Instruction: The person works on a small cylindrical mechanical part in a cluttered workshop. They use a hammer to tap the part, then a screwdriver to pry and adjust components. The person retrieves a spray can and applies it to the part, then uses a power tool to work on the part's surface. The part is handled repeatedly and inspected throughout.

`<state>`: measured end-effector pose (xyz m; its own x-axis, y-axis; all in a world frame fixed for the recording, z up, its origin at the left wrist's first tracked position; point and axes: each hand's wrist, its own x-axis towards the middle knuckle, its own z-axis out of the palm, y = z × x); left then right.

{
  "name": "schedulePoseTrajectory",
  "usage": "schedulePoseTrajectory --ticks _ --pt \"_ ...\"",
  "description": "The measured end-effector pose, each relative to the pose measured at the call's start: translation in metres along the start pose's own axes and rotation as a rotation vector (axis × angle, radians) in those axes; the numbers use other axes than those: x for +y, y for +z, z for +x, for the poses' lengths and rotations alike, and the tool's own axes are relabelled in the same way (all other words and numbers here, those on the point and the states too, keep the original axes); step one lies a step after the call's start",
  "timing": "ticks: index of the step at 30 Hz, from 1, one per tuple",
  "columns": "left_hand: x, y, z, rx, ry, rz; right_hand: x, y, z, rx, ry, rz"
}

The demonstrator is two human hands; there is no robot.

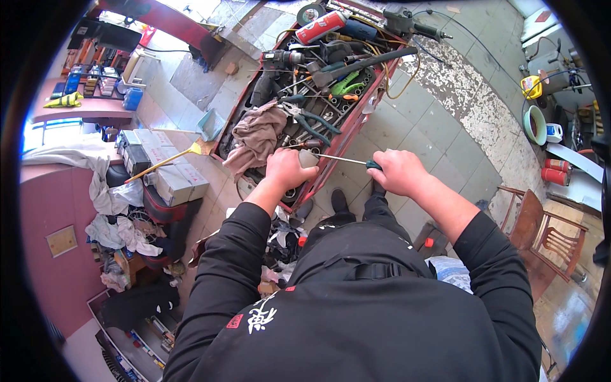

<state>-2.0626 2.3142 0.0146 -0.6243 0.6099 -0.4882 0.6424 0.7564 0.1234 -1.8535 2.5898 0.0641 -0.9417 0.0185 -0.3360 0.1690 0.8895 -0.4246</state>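
My right hand (401, 172) is closed around the dark green handle of a screwdriver (344, 158). Its thin metal shaft points left and meets a pale grey rounded piece (309, 158) in my left hand (287, 169). The fingers of that hand wrap the piece, whose kind I cannot make out. Both hands are over the near end of a red tool cart (349, 136) heaped with tools. Just beyond my left hand lie a crumpled brownish-pink cloth (258, 132) and green-handled pliers (310, 119). A hammer (322, 77) and a red spray can (322, 27) rest farther back.
On the left, grey boxes (181, 183) are stacked beside a yellow-handled tool (167, 164). A wooden chair (548, 232) stands at the right, with red cans (556, 172) and a pale green bowl (534, 125) behind it. An air hose (487, 42) trails over the tiled floor.
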Motion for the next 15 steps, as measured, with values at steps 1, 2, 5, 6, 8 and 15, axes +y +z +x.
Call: schedulePoseTrajectory --ticks 1,2,5,6,8,15 --pt "0.001 -0.002 0.0 -0.013 -0.016 0.004 -0.006 -0.01 0.004 -0.044 0.02 -0.011" --pt "0.003 -0.003 -0.001 -0.024 -0.031 0.009 -0.011 -0.02 0.008 -0.085 0.04 -0.024" --pt "0.005 -0.007 -0.003 -0.04 -0.055 -0.012 -0.026 -0.051 0.018 -0.127 0.014 -0.112" --pt "0.005 -0.008 -0.004 -0.048 -0.054 -0.019 -0.032 -0.06 0.021 -0.148 0.022 -0.129" --pt "0.005 -0.009 -0.005 -0.056 -0.056 -0.021 -0.043 -0.073 0.025 -0.163 0.016 -0.156" --pt "0.003 -0.009 -0.004 -0.096 -0.077 -0.043 -0.067 -0.09 0.03 -0.256 0.066 -0.212"
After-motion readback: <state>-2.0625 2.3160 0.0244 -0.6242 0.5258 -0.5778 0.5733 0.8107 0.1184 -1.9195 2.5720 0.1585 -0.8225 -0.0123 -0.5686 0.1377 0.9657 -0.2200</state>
